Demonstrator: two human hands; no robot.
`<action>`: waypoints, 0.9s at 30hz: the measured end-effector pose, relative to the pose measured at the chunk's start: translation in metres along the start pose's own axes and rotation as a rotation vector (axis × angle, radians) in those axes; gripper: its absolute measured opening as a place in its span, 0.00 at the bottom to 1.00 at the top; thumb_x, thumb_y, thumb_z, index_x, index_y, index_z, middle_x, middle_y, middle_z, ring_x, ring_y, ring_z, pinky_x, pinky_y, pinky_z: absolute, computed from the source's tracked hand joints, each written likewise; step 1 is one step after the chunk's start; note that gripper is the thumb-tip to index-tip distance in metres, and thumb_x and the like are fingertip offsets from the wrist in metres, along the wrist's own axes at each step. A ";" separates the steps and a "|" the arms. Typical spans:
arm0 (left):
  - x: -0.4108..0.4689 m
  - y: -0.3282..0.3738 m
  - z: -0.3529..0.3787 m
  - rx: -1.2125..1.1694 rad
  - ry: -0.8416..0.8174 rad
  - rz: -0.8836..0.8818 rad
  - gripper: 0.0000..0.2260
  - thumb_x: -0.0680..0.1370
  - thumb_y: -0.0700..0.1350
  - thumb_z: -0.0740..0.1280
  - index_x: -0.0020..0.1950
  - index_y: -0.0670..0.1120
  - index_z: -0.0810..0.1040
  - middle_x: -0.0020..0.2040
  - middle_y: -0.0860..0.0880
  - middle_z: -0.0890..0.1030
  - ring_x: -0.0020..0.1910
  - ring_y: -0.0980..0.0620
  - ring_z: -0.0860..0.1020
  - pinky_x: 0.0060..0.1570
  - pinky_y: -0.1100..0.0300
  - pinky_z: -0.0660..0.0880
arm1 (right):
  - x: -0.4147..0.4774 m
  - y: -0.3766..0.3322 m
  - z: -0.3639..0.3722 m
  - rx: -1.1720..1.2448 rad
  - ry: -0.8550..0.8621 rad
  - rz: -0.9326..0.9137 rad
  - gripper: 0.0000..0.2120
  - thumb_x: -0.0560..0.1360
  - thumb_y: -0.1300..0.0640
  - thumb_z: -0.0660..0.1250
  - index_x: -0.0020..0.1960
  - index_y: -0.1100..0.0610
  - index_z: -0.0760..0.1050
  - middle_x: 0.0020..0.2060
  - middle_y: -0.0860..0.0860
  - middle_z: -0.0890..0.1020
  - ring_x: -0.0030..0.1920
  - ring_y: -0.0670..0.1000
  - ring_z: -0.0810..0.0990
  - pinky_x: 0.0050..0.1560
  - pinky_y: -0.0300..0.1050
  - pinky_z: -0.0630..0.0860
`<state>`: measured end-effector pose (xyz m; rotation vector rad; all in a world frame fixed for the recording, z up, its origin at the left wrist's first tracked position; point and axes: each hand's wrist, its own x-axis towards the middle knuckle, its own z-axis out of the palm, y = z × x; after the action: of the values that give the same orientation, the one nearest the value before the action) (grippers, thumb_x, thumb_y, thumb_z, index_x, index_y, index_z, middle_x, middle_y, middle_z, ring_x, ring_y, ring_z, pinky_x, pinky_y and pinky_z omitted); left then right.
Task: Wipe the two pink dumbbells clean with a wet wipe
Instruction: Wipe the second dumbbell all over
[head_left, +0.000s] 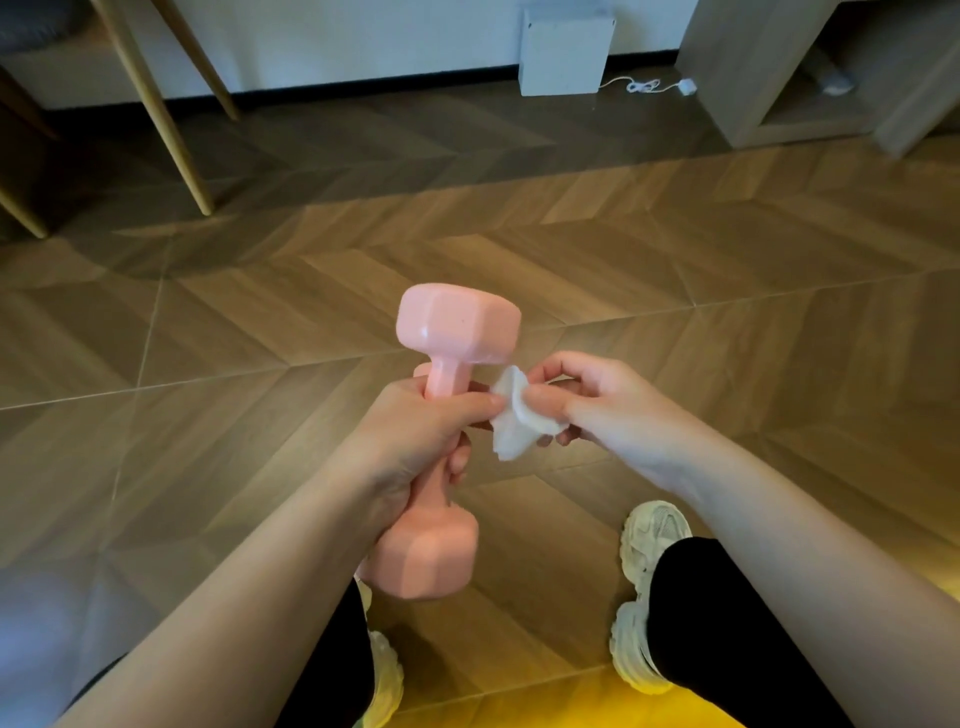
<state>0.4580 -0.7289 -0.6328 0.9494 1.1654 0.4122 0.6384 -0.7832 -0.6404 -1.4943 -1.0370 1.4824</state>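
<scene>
Holding stage: the wipe is getting sorted out and, as far as I can judge, isn't on pink yet.

Nearest is a white shoe, below and right of the dumbbell's lower head. The dumbbell is in the air over the floor, roughly upright, with the lower head toward the body and the upper head away.

Left hand wraps the handle mid-length, fingers curled tight round it. The thumb tip also touches or pinches the near edge of the wet wipe. The wipe sits just right of the handle, crumpled, not spread.

Right hand is right of the dumbbell, fingers pinching the wipe's other side, the rest loosely curled.

A sliver of pink shows behind the handle on the left. Could be the second dumbbell, can't tell.

Doing it well:
- Spread the wipe flat across the right fingers before pressing; a wad cleans badly.
- Start on the exposed upper head, twist round the facets, then do the end face.
- The handle is under the left hand, so regrip by a head to reach it.
- Keep the left grip firm. The wet coating is likely slippery, and the feet are underneath.

Beyond the dumbbell: chair legs far left, white box and cable far back.
</scene>
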 end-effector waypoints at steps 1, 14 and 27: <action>0.001 0.002 -0.001 -0.041 0.027 -0.001 0.07 0.75 0.39 0.71 0.51 0.39 0.79 0.28 0.48 0.79 0.19 0.55 0.66 0.21 0.64 0.66 | 0.001 0.002 -0.001 0.025 0.040 -0.003 0.03 0.79 0.60 0.66 0.48 0.57 0.78 0.34 0.49 0.82 0.34 0.46 0.79 0.39 0.39 0.73; 0.002 0.006 -0.018 -0.121 0.053 -0.017 0.04 0.75 0.37 0.70 0.49 0.40 0.77 0.31 0.48 0.81 0.19 0.55 0.66 0.21 0.63 0.67 | 0.002 0.004 0.003 0.104 0.125 -0.060 0.03 0.73 0.60 0.74 0.44 0.54 0.81 0.41 0.51 0.83 0.46 0.49 0.80 0.58 0.51 0.79; 0.002 0.007 -0.014 0.008 0.096 0.051 0.03 0.76 0.36 0.71 0.46 0.40 0.77 0.22 0.49 0.69 0.18 0.54 0.65 0.19 0.65 0.65 | 0.002 0.001 -0.013 0.423 -0.062 0.176 0.11 0.71 0.58 0.68 0.51 0.60 0.82 0.44 0.57 0.86 0.42 0.53 0.86 0.52 0.49 0.82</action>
<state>0.4475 -0.7178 -0.6291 0.9765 1.2326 0.4990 0.6518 -0.7816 -0.6421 -1.2636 -0.5852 1.7520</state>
